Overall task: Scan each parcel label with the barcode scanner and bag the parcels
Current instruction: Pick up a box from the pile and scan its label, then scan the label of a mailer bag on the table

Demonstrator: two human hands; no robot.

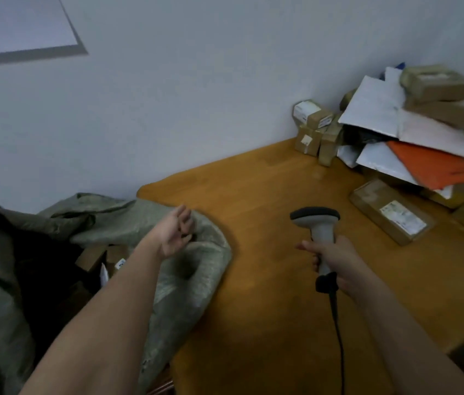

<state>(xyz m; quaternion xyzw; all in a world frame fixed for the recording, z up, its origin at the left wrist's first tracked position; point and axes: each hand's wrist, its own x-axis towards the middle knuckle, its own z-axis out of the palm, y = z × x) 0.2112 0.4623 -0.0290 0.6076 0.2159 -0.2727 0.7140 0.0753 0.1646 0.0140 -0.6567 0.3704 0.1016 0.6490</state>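
Observation:
My right hand (pixel 336 266) grips the handle of a grey barcode scanner (pixel 317 223), head pointing away over the wooden table (pixel 267 209). Its black cable (pixel 337 332) trails toward me. My left hand (pixel 175 233) hovers empty with loosely curled fingers above the rim of a grey-green woven sack (pixel 191 280), which hangs open at the table's left edge. Small cardboard parcels (pixel 102 259) lie inside the sack. A flat cardboard parcel with a white label (pixel 390 210) lies on the table to the right of the scanner.
A pile of parcels fills the table's far right corner: small boxes (pixel 313 126), white mailers (pixel 373 106), an orange envelope (pixel 435 166) and larger cartons (pixel 438 84). A pale wall stands behind the table. The table's near right edge drops off at the frame's lower right.

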